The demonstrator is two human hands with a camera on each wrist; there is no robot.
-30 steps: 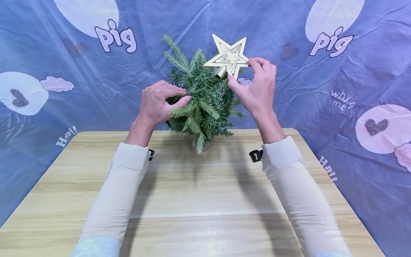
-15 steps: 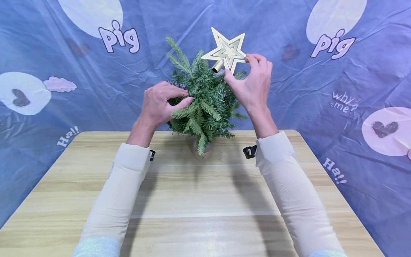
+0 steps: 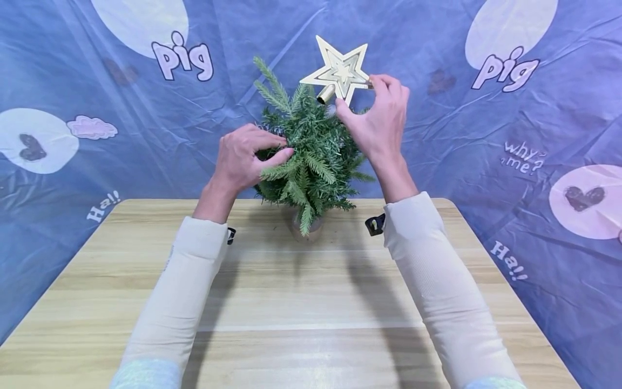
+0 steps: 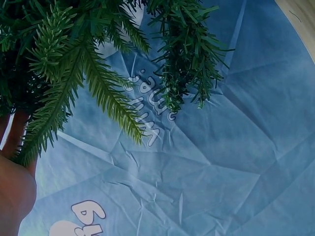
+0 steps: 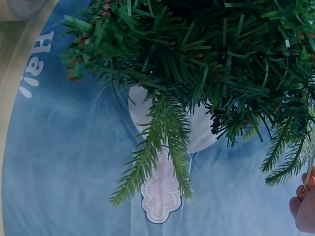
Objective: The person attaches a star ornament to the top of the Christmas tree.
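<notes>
Checking in from my end of the feed: I've got a gold star (image 3: 343, 72) in the right hand (image 3: 385, 121), just above the top of a small fake Christmas tree (image 3: 318, 132). The thumb is on the star's lower point and the bent fingers are on the point at the right, so it's a fingertip hold with a wide gap between thumb and fingers. The star sits tilted, and its little tube (image 3: 326, 94) angles down and to the left. From the head view I can't tell if the tube touches any needles.

The left hand (image 3: 241, 155) is at the left side of the tree, fingers and thumb bent inward with only a small gap between the tips. Those tips go in among the needles, so I can't tell if they actually have hold of a branch. My left wrist view just gives me branches and a bit of hand at the edge.

The tree stands upright in a pot (image 3: 311, 229) near the far edge of a wooden table (image 3: 301, 294). Behind it all hangs a creased blue cloth (image 3: 427, 32) with "pig" printed on it twice, plus some hearts.
</notes>
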